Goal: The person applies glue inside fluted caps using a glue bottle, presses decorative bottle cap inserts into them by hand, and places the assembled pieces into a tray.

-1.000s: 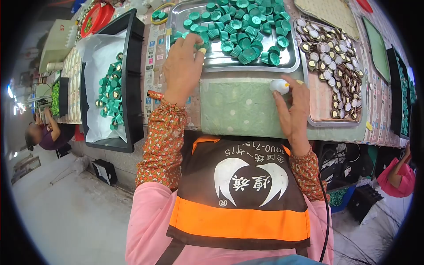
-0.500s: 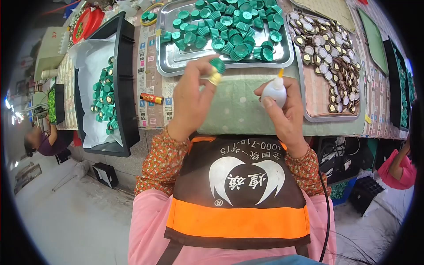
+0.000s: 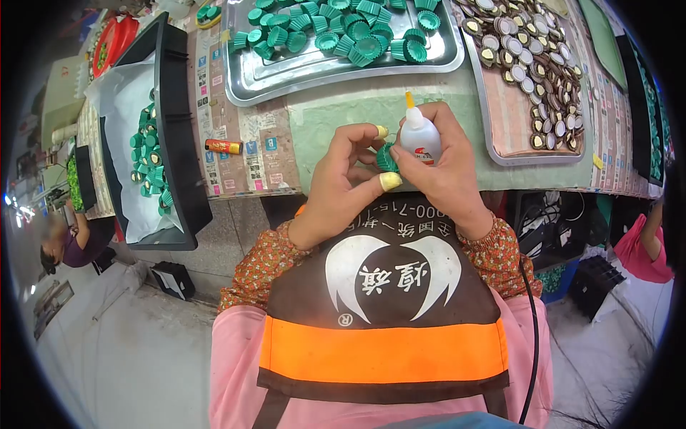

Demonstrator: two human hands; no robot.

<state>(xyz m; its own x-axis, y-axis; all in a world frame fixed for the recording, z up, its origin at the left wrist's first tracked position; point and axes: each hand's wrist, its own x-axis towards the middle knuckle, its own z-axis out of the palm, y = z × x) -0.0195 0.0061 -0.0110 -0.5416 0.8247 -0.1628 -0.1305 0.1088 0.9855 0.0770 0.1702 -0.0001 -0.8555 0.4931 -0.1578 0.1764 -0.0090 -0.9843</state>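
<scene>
My left hand (image 3: pixel 339 175), with yellow covers on its thumb and a fingertip, curls around a green fluted cap (image 3: pixel 386 159). The thumb and forefinger are apart; fingers behind them that seem to support the cap are partly hidden. Close on the right, my right hand (image 3: pixel 454 168) grips a white squeeze bottle (image 3: pixel 420 137) with a yellow nozzle, which points up and away from me. My right thumb reaches to the cap's edge. Beyond both hands, a metal tray (image 3: pixel 275 89) holds many more green caps.
At the right, another tray (image 3: pixel 514 159) bears many brown-and-white discs. A black bin (image 3: pixel 175 143) lined with white sheet holds green pieces at left. A red-and-yellow tube (image 3: pixel 224 146) lies on the patterned table cover. Other people sit at the far left and right.
Both hands have come together over the near table edge, bringing cap and bottle side by side. The cap has shifted from the left fingertips deeper between the hands. The view has shifted slightly.
</scene>
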